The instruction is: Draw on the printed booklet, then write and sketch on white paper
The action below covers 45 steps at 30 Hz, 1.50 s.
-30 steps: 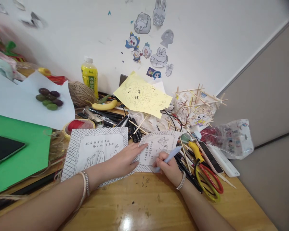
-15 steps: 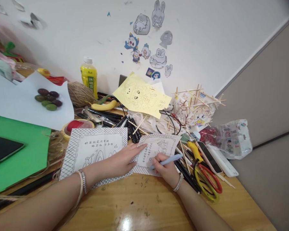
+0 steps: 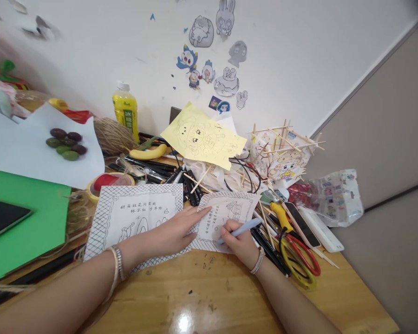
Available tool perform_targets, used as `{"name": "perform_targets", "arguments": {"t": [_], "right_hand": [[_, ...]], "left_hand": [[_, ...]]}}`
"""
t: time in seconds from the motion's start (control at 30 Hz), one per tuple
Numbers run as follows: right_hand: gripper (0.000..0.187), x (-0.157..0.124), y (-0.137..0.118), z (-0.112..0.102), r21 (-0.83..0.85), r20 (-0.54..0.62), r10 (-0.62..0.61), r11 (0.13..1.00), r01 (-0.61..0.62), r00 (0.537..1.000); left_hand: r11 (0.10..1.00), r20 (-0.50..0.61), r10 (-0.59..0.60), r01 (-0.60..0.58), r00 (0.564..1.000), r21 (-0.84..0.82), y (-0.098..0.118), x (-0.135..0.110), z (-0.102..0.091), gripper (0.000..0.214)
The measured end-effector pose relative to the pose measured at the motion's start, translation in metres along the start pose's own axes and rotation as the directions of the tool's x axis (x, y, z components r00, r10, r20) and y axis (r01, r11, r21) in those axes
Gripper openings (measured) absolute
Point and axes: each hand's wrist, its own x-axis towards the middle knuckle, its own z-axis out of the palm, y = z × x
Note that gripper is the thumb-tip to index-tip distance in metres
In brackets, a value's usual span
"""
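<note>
My right hand [image 3: 237,239] is closed around a light blue pen [image 3: 247,227], its tip down on a small white sheet [image 3: 209,208] with a drawn building, handwritten characters and a hatched border. My left hand [image 3: 179,229] lies flat with fingers stretched out; its fingertips press the left part of that sheet. Under my left hand and forearm is a second drawn sheet [image 3: 120,204], with written characters, outline figures and a criss-cross border. Part of its drawing is hidden by my arm.
Behind the sheets lie black markers [image 3: 191,188], wooden sticks, a banana [image 3: 148,152] and a yellow drawing [image 3: 202,134]. To the right are scissors [image 3: 304,255], a phone [image 3: 302,224] and a plastic bag [image 3: 341,195]. A yellow bottle [image 3: 125,111] stands by the wall; a green sheet [image 3: 38,222] lies left.
The view has shifted slightly. My right hand still holds the pen on the small sheet, and my left hand stays flat in place.
</note>
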Motion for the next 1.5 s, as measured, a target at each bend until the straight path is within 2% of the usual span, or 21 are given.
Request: {"name": "perform_targets", "arguments": {"t": [0.4,0.63,0.8,0.93,1.03,1.1,1.2,1.3,1.5], "right_hand": [[0.034,-0.002,0.008,-0.001,0.024,0.012,0.023,0.999,-0.023,1.0],[0.034,-0.001,0.0,-0.002,0.061,0.061,0.05,0.997,-0.054,0.997],[0.03,-0.002,-0.007,-0.006,0.053,-0.071,0.006,0.999,-0.002,0.997],[0.031,-0.003,-0.01,-0.013,0.045,-0.242,-0.078,0.995,0.092,0.967],[0.032,-0.003,-0.011,-0.014,0.065,-0.302,-0.089,0.991,0.114,0.949],[0.031,-0.003,-0.011,-0.013,0.106,-0.29,-0.065,0.989,0.1,0.955],[0.026,-0.002,-0.009,-0.009,0.143,-0.202,-0.065,0.985,0.095,0.977],[0.019,-0.002,-0.008,-0.006,0.107,-0.117,-0.093,0.989,0.106,0.989],[0.009,-0.004,-0.009,-0.002,0.052,-0.067,-0.072,0.996,0.076,0.995]], "left_hand": [[1.0,0.01,-0.013,0.013,1.0,-0.007,0.001,0.0,-0.001,0.067],[0.998,0.016,-0.044,0.045,0.999,-0.041,0.001,0.0,-0.001,0.066],[0.993,-0.026,-0.084,0.082,0.996,-0.079,0.003,0.002,-0.001,0.065],[0.992,-0.056,-0.086,0.08,0.995,-0.1,0.005,0.003,0.0,0.061],[0.993,-0.08,-0.068,0.06,0.994,-0.099,0.004,0.004,0.004,0.06],[0.994,-0.095,-0.065,0.056,0.993,-0.095,0.001,0.004,0.006,0.06],[0.995,-0.119,-0.073,0.064,0.99,-0.08,0.0,0.005,0.008,0.06],[0.996,-0.15,-0.08,0.071,0.985,-0.062,0.0,0.006,0.008,0.056],[0.996,-0.155,-0.08,0.073,0.985,-0.047,0.004,0.006,0.008,0.058]]}}
